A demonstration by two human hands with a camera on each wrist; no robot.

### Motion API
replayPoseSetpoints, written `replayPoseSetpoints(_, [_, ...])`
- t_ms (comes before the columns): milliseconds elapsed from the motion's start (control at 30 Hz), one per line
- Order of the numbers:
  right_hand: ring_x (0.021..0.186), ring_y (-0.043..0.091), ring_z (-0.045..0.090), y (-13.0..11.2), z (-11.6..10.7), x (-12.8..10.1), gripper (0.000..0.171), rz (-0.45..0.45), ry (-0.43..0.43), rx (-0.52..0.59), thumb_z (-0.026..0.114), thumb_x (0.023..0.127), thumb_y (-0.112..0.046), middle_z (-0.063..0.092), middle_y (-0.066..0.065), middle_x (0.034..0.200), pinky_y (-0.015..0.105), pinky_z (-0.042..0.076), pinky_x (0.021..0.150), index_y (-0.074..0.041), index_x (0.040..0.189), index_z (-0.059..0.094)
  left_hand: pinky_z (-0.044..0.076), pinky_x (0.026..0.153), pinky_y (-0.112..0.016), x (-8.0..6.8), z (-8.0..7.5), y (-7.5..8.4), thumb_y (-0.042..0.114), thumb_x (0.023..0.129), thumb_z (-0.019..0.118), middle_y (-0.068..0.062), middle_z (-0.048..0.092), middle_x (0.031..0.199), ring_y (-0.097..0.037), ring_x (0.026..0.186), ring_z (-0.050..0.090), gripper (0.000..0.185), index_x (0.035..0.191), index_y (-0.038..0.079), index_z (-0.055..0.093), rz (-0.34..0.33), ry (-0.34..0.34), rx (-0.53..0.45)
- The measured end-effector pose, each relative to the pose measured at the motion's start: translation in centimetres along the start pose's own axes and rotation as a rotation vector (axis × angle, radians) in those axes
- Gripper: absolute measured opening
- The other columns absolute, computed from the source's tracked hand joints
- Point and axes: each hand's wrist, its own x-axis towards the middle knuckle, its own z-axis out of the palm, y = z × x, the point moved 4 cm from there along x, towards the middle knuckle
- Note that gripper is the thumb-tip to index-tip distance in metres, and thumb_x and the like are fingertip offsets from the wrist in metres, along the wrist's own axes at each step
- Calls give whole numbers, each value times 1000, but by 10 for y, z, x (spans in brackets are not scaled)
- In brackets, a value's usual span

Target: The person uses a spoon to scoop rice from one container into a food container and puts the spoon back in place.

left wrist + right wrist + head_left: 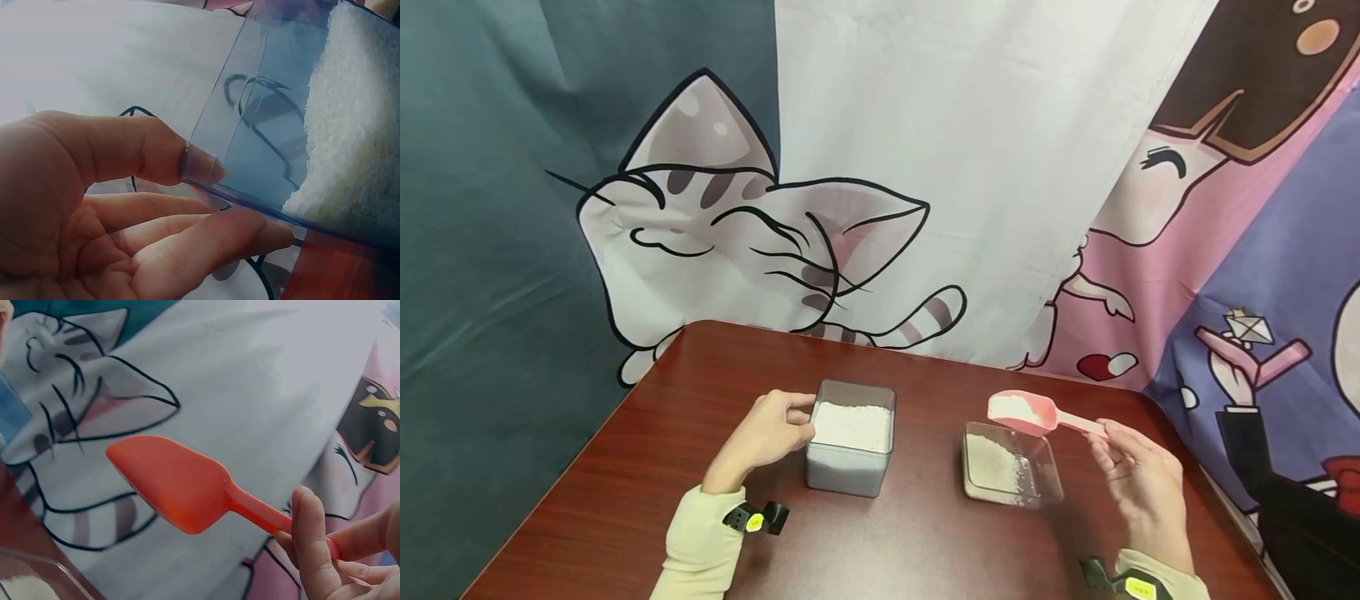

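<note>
A tall clear square container (848, 473) of white grains, which look like rice (353, 112), stands on the table. My left hand (771, 429) pinches its left wall at the rim, thumb on one side and fingers on the other. My right hand (1144, 479) holds a pink scoop (1047, 414) by the end of its handle, between thumb and fingers. White grains lie in the scoop's bowl, which is raised over the far edge of a shallow clear box (1047, 471). In the right wrist view only the underside of the scoop (172, 484) shows.
Pale grains (992, 464) are heaped toward the left of the shallow box. The brown wooden table (737, 358) ends at a cartoon-printed cloth (985, 167) behind it. Both wrists wear dark bands, the left band (752, 518) near the table top.
</note>
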Motion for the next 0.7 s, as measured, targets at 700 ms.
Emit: replayPoseSetpoints(700, [71, 22, 67, -24, -61, 2, 34, 63, -19, -71, 37, 92, 8, 70, 15, 84, 28, 54, 66, 6, 89, 71, 52, 67, -31, 0, -1, -1, -1, 73, 57, -18, 67, 100, -14, 74, 64, 52, 125, -6, 52, 1, -9, -15])
